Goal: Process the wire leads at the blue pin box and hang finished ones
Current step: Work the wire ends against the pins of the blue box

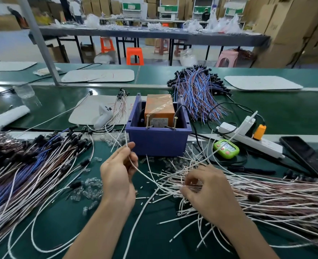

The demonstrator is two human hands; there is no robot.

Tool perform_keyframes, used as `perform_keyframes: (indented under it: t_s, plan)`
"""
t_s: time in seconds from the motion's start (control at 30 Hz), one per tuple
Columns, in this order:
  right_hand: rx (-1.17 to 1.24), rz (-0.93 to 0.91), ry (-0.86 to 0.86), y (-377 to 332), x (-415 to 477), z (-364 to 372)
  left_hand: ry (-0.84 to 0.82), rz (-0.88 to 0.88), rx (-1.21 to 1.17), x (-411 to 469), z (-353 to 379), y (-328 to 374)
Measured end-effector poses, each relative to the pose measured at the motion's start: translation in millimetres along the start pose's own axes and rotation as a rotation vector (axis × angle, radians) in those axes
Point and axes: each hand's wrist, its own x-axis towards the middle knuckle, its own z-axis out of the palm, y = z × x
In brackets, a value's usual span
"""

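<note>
Before the square blue plastic pin box, the left hand is pinching a thin white wire lead, the right hand seemingly pinching strands with curled fingers in the tangled white-and-pink pile.

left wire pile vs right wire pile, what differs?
Left pile ends carry black plugs; right pile ends look mostly bare. Left pile mixes blue, brown and white wires; right pile shows only white and reddish ones. The right hand has its fingers in the right pile; no hand touches the left pile. Both lie loose on the green bench, ends fanned toward the blue box.
</note>
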Motion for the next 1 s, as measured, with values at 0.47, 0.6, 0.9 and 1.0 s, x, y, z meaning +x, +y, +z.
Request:
perform_keyframes:
  t_s: [0.47, 0.6, 0.9, 1.0]
  plan:
    - [0.081, -0.015, 0.074, 1, -3, 0, -0.040, 0.027, 0.017, 0, -1, 3]
    - [0.135, 0.034, 0.094, 2, -3, 1, -0.031, 0.008, 0.001, -1, -2, 8]
    - [0.180, 0.047, 0.153, 3, -4, -1, -0.028, -0.004, 0.001, -3, -1, 12]
    - [0.215, -0.040, 0.163, -1, -5, -7, -0.016, -0.018, -0.060, -3, 0, 15]
